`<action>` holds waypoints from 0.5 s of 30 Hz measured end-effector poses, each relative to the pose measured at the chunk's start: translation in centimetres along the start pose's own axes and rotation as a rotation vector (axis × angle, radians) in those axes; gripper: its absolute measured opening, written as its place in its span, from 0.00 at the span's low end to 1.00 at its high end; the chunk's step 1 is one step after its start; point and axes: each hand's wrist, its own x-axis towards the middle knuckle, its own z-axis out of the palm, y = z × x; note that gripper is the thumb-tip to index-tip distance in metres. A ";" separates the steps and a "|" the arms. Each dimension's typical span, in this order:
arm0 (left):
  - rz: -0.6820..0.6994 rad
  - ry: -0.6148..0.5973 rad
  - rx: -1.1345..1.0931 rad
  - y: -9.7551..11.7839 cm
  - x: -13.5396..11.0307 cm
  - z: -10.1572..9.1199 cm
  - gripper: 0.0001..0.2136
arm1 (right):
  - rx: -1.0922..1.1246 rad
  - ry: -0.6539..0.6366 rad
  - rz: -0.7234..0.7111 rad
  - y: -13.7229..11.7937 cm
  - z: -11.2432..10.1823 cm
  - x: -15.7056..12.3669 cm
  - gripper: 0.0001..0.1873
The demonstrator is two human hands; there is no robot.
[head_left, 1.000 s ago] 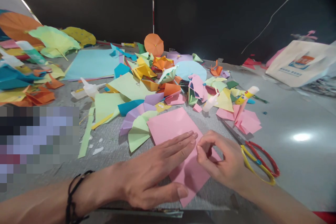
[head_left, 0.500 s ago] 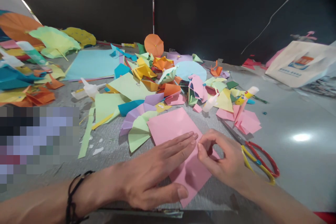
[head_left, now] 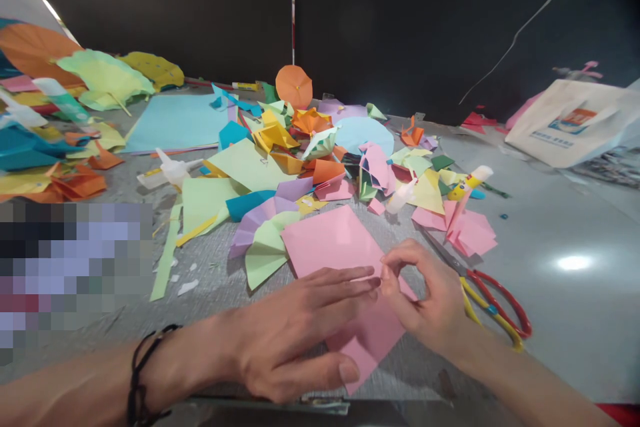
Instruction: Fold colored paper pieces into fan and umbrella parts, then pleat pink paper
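A pink sheet of paper (head_left: pixel 333 237) lies flat and turned at an angle on the grey table. My left hand (head_left: pixel 295 327) rests across it, palm down, fingers stretched out and thumb apart near the sheet's lower end. Over the sheet's right edge, my right hand (head_left: pixel 423 300) has thumb and forefinger pinched together, close to the left fingertips. What the pinch holds, if anything, is too small to make out. Just right of that hand lie scissors (head_left: pixel 493 310) with red and yellow handles, their blades partly behind a folded pink paper piece (head_left: pixel 467 227).
Beyond the sheet is a heap of folded coloured paper, with a green pleated fan (head_left: pixel 270 250) touching its left side. Glue bottles (head_left: pixel 173 170) and a yellow glue stick (head_left: pixel 470 181) lie among it. A white bag (head_left: pixel 570 121) stands back right; a dark panel (head_left: pixel 400 20) closes the rear.
My right hand's pinch has shifted slightly right and up along the sheet. The fingers of my left hand have moved a little downward; the sheet has barely moved.
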 end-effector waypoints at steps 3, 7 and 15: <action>0.071 0.048 0.010 0.2 0.3 0.1 0.23 | 0.030 -0.015 -0.063 0.0 -0.2 -0.1 0.15; 0.059 0.061 0.018 0.2 0.3 0.4 0.19 | 0.106 -0.213 -0.197 -0.6 -0.7 0.3 0.23; 0.022 0.058 0.006 0.2 0.4 0.4 0.15 | 0.107 -0.150 -0.279 -0.7 -0.9 0.6 0.22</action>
